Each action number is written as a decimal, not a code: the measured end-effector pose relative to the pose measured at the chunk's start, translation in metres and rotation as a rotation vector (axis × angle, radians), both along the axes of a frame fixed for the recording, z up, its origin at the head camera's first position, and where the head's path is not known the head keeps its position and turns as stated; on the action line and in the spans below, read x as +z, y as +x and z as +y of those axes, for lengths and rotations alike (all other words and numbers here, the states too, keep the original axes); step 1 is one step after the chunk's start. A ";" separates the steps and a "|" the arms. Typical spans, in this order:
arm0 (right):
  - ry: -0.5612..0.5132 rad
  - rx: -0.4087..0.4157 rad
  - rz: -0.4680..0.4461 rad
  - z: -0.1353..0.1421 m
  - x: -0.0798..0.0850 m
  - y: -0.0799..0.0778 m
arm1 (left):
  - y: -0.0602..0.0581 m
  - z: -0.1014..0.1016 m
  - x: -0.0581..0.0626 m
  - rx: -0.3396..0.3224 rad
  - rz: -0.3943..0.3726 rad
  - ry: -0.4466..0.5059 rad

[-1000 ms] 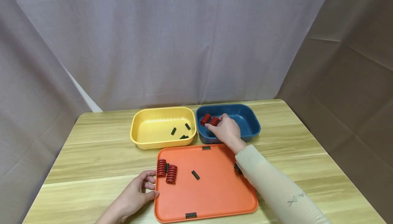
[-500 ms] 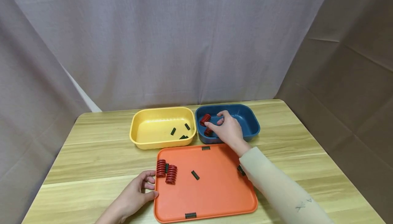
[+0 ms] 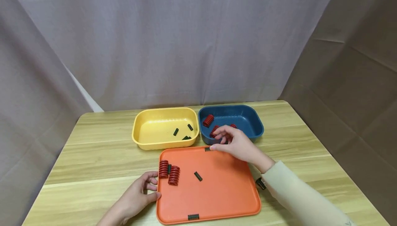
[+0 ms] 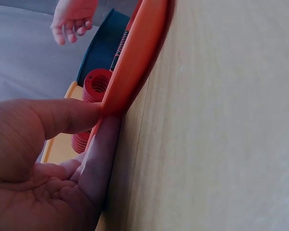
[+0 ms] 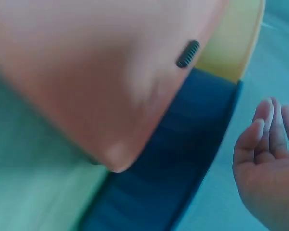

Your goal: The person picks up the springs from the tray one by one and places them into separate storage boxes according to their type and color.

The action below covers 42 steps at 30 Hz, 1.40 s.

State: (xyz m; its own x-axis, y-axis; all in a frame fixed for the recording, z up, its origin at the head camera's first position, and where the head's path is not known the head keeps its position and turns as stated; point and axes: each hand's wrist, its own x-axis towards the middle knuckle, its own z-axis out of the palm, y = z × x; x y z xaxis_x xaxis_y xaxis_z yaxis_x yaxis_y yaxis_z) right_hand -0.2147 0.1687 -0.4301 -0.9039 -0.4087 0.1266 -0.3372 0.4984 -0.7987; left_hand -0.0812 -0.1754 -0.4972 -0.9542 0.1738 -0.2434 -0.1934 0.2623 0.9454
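My left hand [image 3: 139,196] pinches the left rim of the orange tray [image 3: 217,198], thumb above and fingers below, as the left wrist view shows. My right hand [image 3: 237,145] hovers, relaxed with nothing in it, over the tray's far edge and the near rim of the blue bin [image 3: 251,131]. Inside that bin lie red coil springs [image 3: 208,120], one partly hidden by the hand. Two thick red springs [image 3: 174,175] stay on the tray's left side, a small black spring [image 3: 169,169] between them. More black springs [image 3: 197,176] are spread over the tray.
Left of the blue bin, almost against it, stands a yellow bin [image 3: 149,140] with several small black springs [image 3: 175,132] in it. Both bins sit behind the tray on the wooden table [image 3: 102,171]. A grey curtain [image 3: 155,47] hangs behind the table.
My right hand has let go of a red spring in the blue bin and come back toward me and rightward, over the tray's far edge. The left hand has stayed put.
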 end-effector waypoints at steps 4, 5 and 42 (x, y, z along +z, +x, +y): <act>0.035 0.110 -0.060 0.005 -0.008 0.010 | -0.001 0.000 0.000 -0.005 0.002 -0.004; 0.045 0.132 -0.077 0.005 -0.009 0.012 | -0.001 0.000 0.000 -0.006 0.002 -0.004; 0.349 0.250 -0.067 -0.011 -0.039 0.004 | -0.004 0.002 0.001 -0.008 0.001 0.015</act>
State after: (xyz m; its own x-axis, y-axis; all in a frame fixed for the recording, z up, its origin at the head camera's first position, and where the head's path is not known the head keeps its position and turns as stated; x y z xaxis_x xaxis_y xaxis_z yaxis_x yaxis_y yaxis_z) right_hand -0.2108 0.1580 -0.4690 -0.7733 -0.6238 -0.1134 -0.4349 0.6519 -0.6212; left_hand -0.0854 -0.1734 -0.4958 -0.9529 0.1855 -0.2400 -0.1906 0.2494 0.9495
